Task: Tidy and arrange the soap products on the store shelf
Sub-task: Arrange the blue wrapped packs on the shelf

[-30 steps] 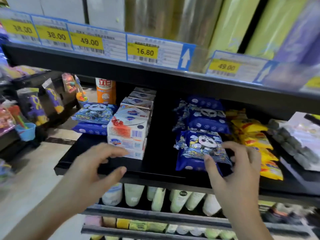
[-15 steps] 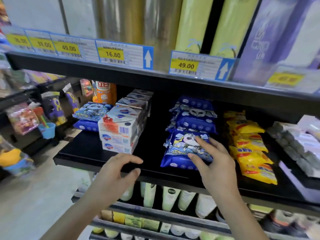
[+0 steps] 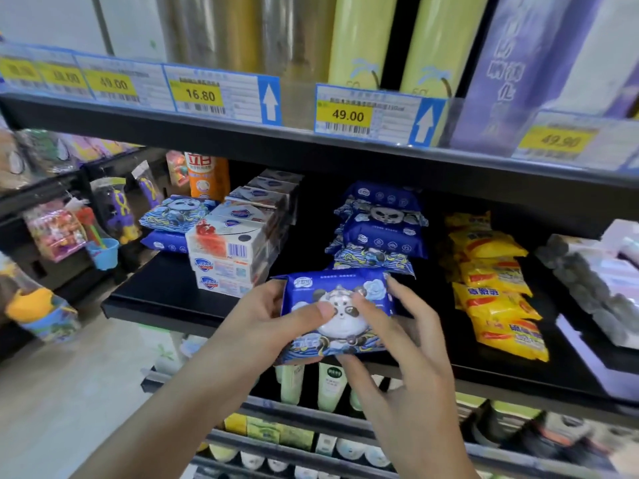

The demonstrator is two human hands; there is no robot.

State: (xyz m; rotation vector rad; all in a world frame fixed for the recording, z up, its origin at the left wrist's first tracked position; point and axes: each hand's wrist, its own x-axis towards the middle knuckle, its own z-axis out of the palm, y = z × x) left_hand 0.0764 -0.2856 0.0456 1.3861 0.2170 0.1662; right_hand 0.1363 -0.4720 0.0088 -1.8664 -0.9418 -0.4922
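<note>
Left hand [image 3: 262,323] and right hand [image 3: 390,326] both grip a blue panda soap pack [image 3: 337,312], thumbs on its face, held over the shelf [image 3: 166,299] front edge. Behind it sits a stack of blue packs [image 3: 380,229]; boxed soaps [image 3: 231,257] stand further left, yellow packs [image 3: 498,288] to the right.

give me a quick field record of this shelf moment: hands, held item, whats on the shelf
held item: blue panda soap pack, lifted in front of the shelf edge
left hand: left hand grips the pack's left end, thumb on its front
right hand: right hand holds its right side, fingers spread
middle of shelf: stack of blue panda packs
left of shelf: stacked white soap boxes
right of shelf: yellow soap packs
price tag above: 16.80
</note>
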